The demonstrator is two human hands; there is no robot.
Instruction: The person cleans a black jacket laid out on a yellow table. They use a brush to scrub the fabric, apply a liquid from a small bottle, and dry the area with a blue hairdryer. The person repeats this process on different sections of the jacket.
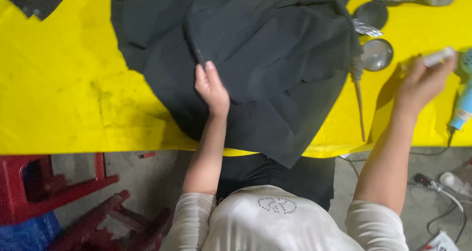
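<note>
Two hands at a black garment spread on a yellow worktop.

Left hand (pixel 212 86) lies flat, fingers together, pressing the black fabric (pixel 255 59) at mid-worktop; right hand (pixel 424 81) is closed around a small whitish tube-like object (pixel 439 57), held above the yellow worktop (pixel 64 94) to the right. Keeping the cloth smoothed and pinned flat seems wise before anything is applied. Round metal dishes (pixel 377 54) and a thin rod (pixel 360 108) lie beside the fabric, a blue heat tool (pixel 463 101) at the edge. Red stools (pixel 59 187) and cables (pixel 442 216) sit on the concrete floor below.

Yellow-covered table (pixel 64 84); grey concrete floor (pixel 157 177); red stools (pixel 59 192) below left; cables (pixel 442 211) right.
</note>
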